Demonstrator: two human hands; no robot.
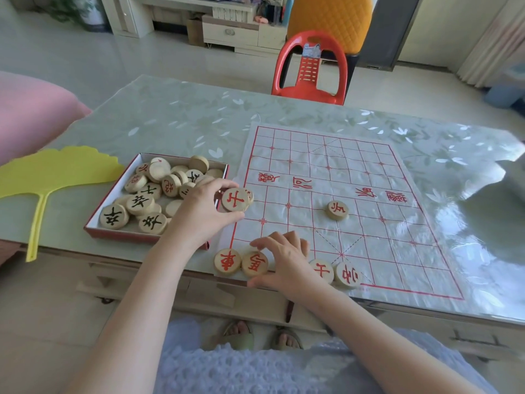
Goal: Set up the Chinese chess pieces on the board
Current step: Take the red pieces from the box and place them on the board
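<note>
Pieces (337, 210): round pale wood discs, red or black characters.

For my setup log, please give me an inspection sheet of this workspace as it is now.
Surface: table under a clear leaf-patterned cover; paper board lies on it, near edge at the table edge.
Job's things: four red-marked pieces along the board's near edge, e.g. corner piece; one lone piece mid-board; box of loose pieces left of the board.
Clutter: yellow fan left of the box.
Grippers: left hand holds a red-marked piece at the board's left edge; right hand rests on the near row.
Cables: nothing seen.
Surroundings: red chair behind the table; cabinet beyond.
</note>
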